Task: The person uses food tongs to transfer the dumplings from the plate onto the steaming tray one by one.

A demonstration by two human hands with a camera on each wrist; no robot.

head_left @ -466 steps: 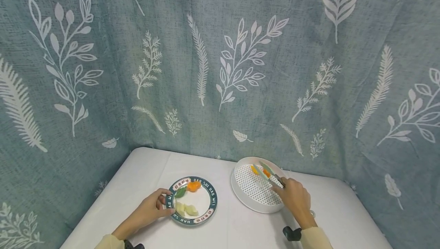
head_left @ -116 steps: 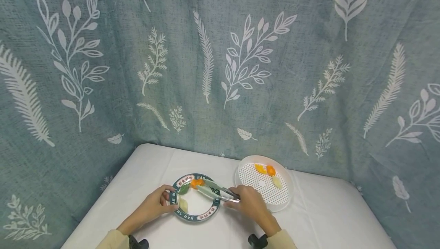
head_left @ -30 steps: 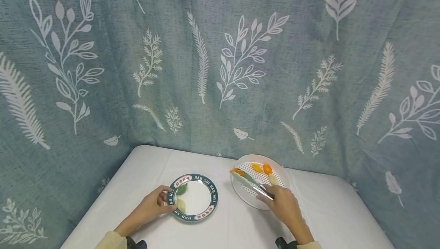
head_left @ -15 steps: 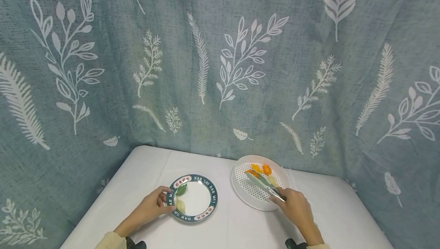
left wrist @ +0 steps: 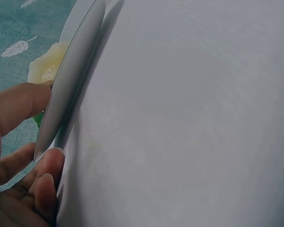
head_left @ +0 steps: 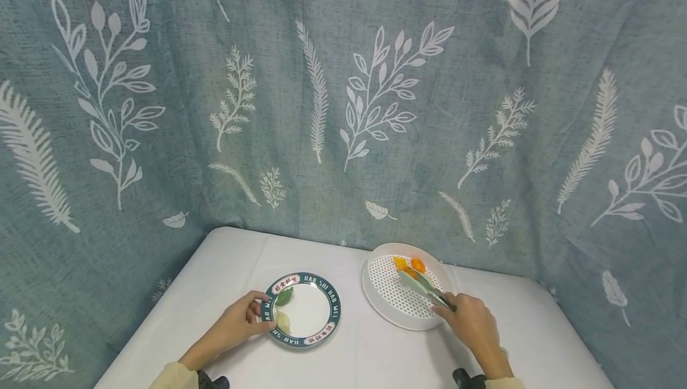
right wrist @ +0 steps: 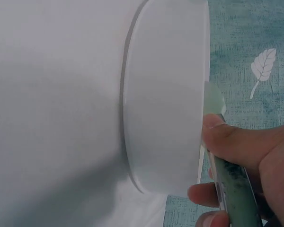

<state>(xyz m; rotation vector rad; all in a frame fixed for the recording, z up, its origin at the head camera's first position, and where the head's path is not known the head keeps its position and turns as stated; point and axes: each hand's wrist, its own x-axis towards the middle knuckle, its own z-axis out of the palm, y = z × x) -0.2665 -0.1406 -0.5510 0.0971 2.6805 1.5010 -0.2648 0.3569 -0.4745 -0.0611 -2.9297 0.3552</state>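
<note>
My left hand (head_left: 244, 320) grips the near-left rim of a white plate (head_left: 313, 311) with a dark green lettered border, thumb and fingers on either side of the edge. On the plate lie a green piece (head_left: 284, 296) and a pale yellow piece (head_left: 282, 321) that looks like a dumpling, with a wavy edge in the left wrist view. My right hand (head_left: 471, 320) holds tongs (head_left: 426, 289), their pale green tips down inside a white perforated basket (head_left: 383, 312). An orange piece (head_left: 410, 272) sits at the tips; whether they still pinch it I cannot tell.
Inside the basket are a yellow piece (head_left: 399, 262) and a rounded orange piece (head_left: 418, 265). Plate and basket stand apart on a white-covered table (head_left: 351, 341). A leaf-patterned curtain (head_left: 333, 198) hangs close behind the basket and along the left side.
An orange piece went from the plate to the basket in the tongs, and a pale yellow piece left the plate earlier. Lately the tongs moved right and lower in the basket. The left hand stayed.
</note>
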